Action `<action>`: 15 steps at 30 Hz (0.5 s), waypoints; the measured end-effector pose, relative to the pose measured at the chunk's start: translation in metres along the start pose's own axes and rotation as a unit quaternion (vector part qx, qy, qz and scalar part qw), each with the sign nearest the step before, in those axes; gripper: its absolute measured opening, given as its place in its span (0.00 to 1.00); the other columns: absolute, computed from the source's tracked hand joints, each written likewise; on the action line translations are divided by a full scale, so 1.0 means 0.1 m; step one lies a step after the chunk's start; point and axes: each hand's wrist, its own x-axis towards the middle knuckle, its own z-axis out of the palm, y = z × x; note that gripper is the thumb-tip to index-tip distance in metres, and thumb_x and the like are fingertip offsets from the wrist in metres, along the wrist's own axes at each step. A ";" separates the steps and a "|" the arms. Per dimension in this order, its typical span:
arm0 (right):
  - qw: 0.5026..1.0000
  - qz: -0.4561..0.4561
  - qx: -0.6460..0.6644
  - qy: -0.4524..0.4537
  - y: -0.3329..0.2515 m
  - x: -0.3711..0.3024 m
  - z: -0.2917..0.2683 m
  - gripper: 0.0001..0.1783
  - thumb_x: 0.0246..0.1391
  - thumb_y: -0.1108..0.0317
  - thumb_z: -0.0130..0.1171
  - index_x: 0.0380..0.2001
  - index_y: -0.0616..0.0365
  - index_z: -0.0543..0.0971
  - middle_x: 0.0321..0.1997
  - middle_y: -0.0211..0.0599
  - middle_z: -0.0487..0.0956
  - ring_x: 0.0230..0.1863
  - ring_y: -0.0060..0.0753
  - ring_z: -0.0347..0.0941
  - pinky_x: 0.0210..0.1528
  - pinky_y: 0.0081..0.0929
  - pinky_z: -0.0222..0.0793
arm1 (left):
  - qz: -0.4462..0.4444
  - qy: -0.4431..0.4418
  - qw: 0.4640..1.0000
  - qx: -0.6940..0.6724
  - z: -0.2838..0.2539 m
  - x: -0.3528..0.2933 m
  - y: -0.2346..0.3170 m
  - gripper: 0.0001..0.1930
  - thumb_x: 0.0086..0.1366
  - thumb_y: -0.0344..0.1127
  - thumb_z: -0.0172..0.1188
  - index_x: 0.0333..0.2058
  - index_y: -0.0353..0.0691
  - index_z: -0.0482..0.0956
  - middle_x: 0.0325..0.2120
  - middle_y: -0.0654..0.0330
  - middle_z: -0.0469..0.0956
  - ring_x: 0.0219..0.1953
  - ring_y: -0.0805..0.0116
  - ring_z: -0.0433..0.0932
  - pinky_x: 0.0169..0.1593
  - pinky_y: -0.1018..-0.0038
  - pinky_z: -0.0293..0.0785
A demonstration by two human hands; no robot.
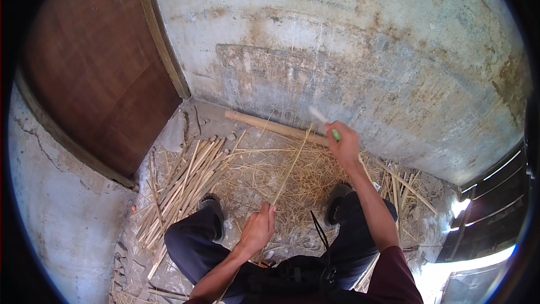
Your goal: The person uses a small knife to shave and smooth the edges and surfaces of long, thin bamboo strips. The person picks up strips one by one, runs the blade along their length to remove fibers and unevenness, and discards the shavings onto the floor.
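Note:
My left hand is closed around a thin bamboo strip, low between my knees. The strip slants up and away to the right, its far tip near the thick bamboo pole; its lower end runs back under my left forearm. My right hand is closed on the green handle of a knife. The pale blade, smeared by motion, points up and left toward the wall, apart from the strip's tip.
A heap of split bamboo sticks lies at the left, and more sticks lie at the right. Shavings cover the floor between my feet. A thick bamboo pole rests along the stained wall. A brown door stands at the left.

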 end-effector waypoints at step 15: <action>0.963 -0.006 0.108 -0.248 -0.74 -0.44 0.04 0.08 0.69 0.64 0.64 0.44 0.56 0.80 0.32 0.38 0.84 0.25 0.33 0.79 0.26 0.33 0.68 | -0.171 -0.218 0.826 -0.490 -0.26 0.20 -0.10 0.24 0.85 0.58 0.36 0.32 0.48 0.62 0.19 0.72 0.57 0.15 0.80 0.52 0.19 0.77 0.50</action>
